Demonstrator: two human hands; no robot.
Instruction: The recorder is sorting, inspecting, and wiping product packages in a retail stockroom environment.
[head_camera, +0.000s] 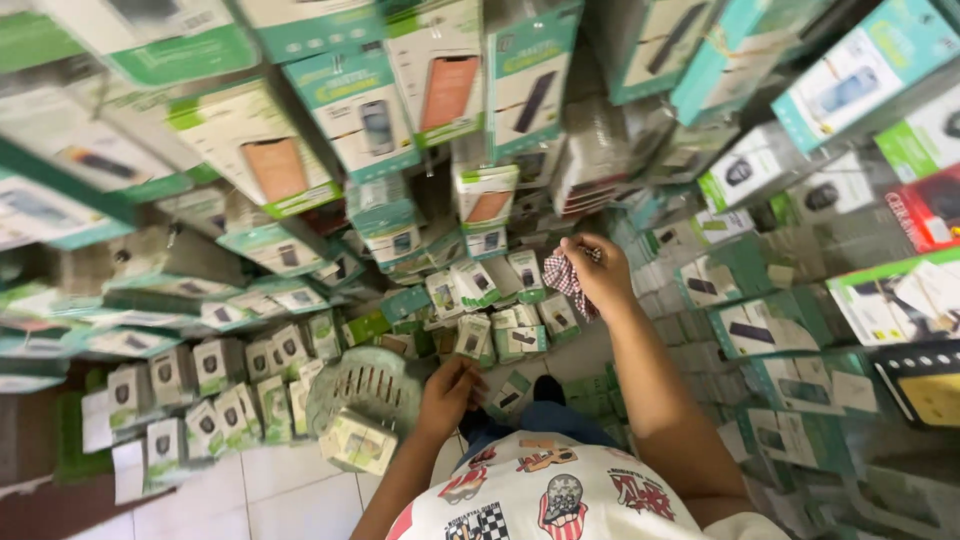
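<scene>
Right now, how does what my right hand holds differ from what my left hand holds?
The right hand is raised toward the hanging packages, gripping a crumpled red-and-white checked cloth. The left hand sits lower, holding a rigid pale green plastic basket by its rim, with a boxed package inside. Both hands are closed on something.

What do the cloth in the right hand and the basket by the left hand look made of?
The cloth in the right hand looks like soft woven fabric: a red-and-white check, crumpled into folds. The basket by the left hand looks like moulded plastic, pale green and matt, with evenly slotted walls; a small box lies against it.
</scene>
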